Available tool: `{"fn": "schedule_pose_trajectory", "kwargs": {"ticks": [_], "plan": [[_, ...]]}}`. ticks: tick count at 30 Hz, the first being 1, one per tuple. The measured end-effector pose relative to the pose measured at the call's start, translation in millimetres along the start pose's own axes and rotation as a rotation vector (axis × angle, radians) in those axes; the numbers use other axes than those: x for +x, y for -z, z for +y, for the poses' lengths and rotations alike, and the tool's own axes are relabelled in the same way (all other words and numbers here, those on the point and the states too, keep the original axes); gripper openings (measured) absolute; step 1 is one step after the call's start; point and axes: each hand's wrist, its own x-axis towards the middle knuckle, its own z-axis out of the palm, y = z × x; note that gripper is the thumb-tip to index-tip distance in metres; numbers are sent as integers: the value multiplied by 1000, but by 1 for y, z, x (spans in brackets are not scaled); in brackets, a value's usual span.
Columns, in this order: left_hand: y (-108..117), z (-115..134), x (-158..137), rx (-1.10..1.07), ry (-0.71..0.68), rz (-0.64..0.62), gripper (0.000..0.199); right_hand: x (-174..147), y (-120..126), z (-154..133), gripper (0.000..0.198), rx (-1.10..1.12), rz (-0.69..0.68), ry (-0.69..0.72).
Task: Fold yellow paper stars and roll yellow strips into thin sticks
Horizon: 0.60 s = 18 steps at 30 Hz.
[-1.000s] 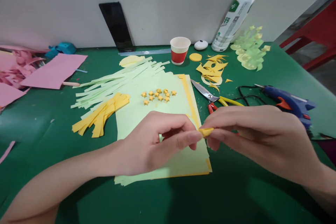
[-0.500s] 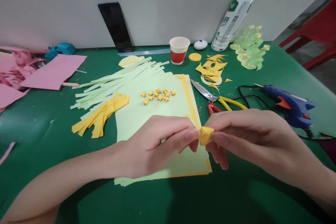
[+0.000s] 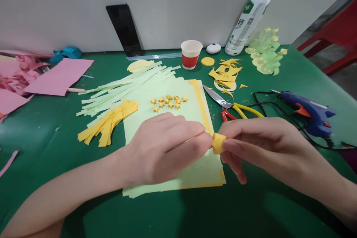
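Hands (image 3: 167,152) pinch folded yellow paper (image 3: 219,143); bottle label (image 3: 245,20) illegible

The yellow piece (image 3: 219,143), seen as a thin sliver a second ago, now turns a broad, squarish face to the viewer. The left hand (image 3: 167,150) rolls over: its knuckles rise and the gap between thumb and forefinger closes. On the right hand (image 3: 269,148), the lower fingers drop and spread downward. That hand also sits slightly lower, uncovering more of the glue gun (image 3: 315,113).
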Motion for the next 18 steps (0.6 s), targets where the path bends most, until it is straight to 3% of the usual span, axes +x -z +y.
{"fn": "schedule_pose_trajectory", "kwargs": {"ticks": [8, 18], "plan": [[-2, -3, -1, 23, -29, -1, 19, 5, 6, 5, 18, 166, -162, -147], [-4, -6, 0, -170, -51, 14, 12, 9, 12, 4, 20, 229, -237, -216]]}}
